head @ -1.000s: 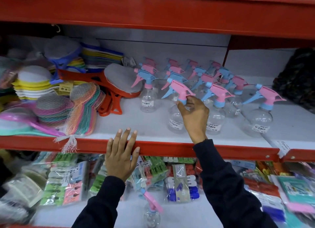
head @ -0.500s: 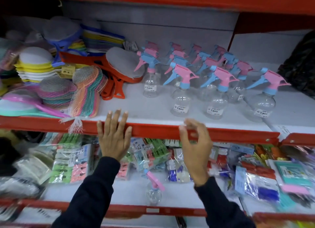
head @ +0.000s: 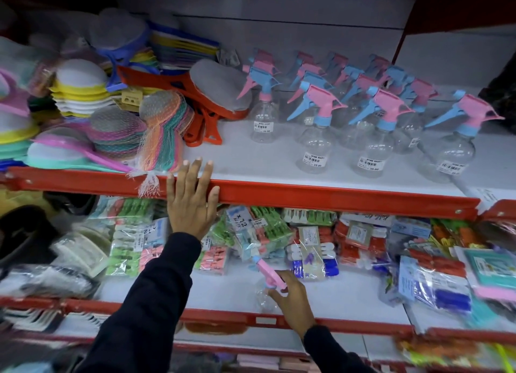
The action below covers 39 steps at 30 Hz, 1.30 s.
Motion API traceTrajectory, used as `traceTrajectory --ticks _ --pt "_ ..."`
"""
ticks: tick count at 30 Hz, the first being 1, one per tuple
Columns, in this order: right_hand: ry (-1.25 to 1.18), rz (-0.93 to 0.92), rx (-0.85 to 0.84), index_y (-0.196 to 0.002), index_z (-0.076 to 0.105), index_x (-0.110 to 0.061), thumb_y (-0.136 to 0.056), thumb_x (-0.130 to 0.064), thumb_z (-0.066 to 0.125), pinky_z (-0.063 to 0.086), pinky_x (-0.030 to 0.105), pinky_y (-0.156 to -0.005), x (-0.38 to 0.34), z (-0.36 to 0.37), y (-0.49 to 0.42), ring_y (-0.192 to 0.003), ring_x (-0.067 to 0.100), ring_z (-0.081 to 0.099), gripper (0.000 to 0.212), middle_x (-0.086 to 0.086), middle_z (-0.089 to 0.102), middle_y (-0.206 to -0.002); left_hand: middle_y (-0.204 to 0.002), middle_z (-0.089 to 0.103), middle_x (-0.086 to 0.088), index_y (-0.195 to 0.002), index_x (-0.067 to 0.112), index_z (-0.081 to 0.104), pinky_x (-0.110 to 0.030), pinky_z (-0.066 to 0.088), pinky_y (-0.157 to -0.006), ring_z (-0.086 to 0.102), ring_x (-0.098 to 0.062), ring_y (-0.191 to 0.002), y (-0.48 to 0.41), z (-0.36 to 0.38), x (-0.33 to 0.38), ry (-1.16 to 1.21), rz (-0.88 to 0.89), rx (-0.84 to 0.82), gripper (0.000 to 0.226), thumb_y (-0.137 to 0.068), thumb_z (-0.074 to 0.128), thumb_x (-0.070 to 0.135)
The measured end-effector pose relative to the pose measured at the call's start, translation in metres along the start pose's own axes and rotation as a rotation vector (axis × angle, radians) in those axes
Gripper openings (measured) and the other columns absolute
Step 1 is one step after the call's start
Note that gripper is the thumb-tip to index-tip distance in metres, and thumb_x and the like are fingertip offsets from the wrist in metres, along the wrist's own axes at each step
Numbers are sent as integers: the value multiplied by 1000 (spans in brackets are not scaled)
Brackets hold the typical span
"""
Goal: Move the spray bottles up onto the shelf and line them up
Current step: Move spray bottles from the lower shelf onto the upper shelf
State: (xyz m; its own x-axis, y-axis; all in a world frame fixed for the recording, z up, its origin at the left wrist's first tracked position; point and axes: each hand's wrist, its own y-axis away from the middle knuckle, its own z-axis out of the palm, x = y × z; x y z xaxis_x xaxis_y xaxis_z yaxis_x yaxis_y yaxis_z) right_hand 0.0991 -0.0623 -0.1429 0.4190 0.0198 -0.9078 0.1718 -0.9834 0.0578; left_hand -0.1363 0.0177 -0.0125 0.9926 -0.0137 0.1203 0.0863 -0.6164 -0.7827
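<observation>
Several clear spray bottles [head: 371,149] with pink and blue trigger heads stand in rows on the upper shelf [head: 321,195], right of centre. One more spray bottle [head: 264,286] with a pink head stands on the lower shelf [head: 349,297]. My right hand [head: 291,300] is wrapped around its neck and upper body, so the bottle is partly hidden and blurred. My left hand [head: 192,202] lies flat with fingers spread on the red front edge of the upper shelf, holding nothing.
Stacks of colourful sponges and netted scrubbers [head: 117,129] and an orange-handled brush [head: 212,101] fill the upper shelf's left half. Packets of clothes pegs [head: 259,230] and other bagged goods [head: 435,277] crowd the back and right of the lower shelf.
My right hand left the bottle on the upper shelf, dropped past the red edge and closed on the bottle on the lower shelf. My left hand stayed on the edge.
</observation>
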Motion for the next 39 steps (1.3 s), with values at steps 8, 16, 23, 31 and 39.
traceTrajectory --ticks 8,16,23,31,39 --pt "-82 -245 134 -86 63 -40 -73 -19 77 47 23 -72 -70 -34 5 -85 5 57 29 -15 63 -96 -140 48 -8 -139 20 37 -37 4 -117 30 -24 -134 -2 2 -1 -2 23 15 47 -97 27 39" --pt "-253 -523 314 -96 66 -25 -68 -34 78 52 29 -60 -203 -86 0 -70 19 60 32 -4 67 -85 -139 49 -8 -138 20 38 -35 0 -119 31 -24 -134 -3 1 -2 6 29 2 46 -97 26 39" --pt "-172 -563 455 -92 66 -13 -72 -32 76 45 17 -62 -266 -104 -65 -68 9 55 29 5 67 -81 -139 48 -7 -138 20 39 -35 1 -118 32 -24 -134 -3 -4 -2 20 28 -29 47 -98 25 40" --pt "-74 -567 604 -83 58 -13 -75 -19 75 36 4 -58 -277 -82 -131 -71 20 52 20 7 59 -79 -138 50 -7 -138 21 38 -36 2 -118 32 -23 -134 -3 -3 -2 33 19 -44 47 -98 25 40" --pt "83 -584 675 -95 63 -3 -81 -23 70 48 36 -72 -259 -57 -151 -80 28 58 26 17 60 -96 -137 51 -6 -137 22 39 -36 3 -117 34 -22 -132 -3 -4 -2 55 11 -72 47 -97 23 41"
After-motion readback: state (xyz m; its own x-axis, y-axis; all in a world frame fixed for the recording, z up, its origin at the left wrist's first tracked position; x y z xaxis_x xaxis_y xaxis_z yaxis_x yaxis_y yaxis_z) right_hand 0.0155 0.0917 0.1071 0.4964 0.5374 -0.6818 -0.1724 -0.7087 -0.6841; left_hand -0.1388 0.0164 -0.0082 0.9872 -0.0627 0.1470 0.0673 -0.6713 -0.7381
